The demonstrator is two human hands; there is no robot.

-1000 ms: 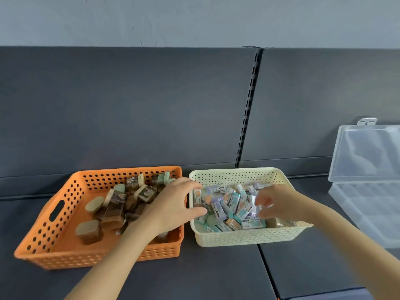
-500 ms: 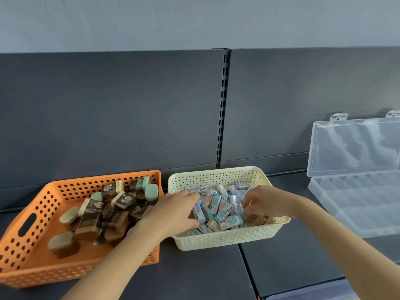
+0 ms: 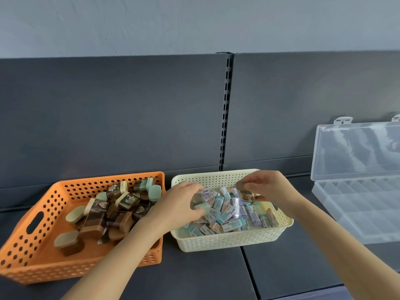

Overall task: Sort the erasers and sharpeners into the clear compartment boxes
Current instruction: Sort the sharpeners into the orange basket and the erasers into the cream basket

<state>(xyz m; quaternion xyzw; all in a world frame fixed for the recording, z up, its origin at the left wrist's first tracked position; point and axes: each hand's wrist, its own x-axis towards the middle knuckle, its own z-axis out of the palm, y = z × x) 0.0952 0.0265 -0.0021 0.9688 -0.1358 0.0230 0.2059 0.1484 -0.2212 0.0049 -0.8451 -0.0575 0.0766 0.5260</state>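
Two small pieces held over the cream basket (image 3: 227, 241) of erasers (image 3: 225, 211) — left hand (image 3: 181, 204) curled round a sharpener-like piece (image 3: 198, 203), right hand (image 3: 272, 189) pinching a second piece (image 3: 245, 193). Clear box (image 3: 357, 204) well apart at right, lid open; loose pinch en route prob. drops one.

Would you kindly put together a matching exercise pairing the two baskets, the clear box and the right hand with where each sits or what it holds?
Things:
1. orange basket
2. cream basket
3. clear compartment box
4. right hand

States:
A. at the far right, lid raised
B. pinches a small brown item above the erasers
C. filled with small wrapped erasers
D. holds brown and green sharpeners

Pairs: 1-D, 2-C, 3-A, 4-B
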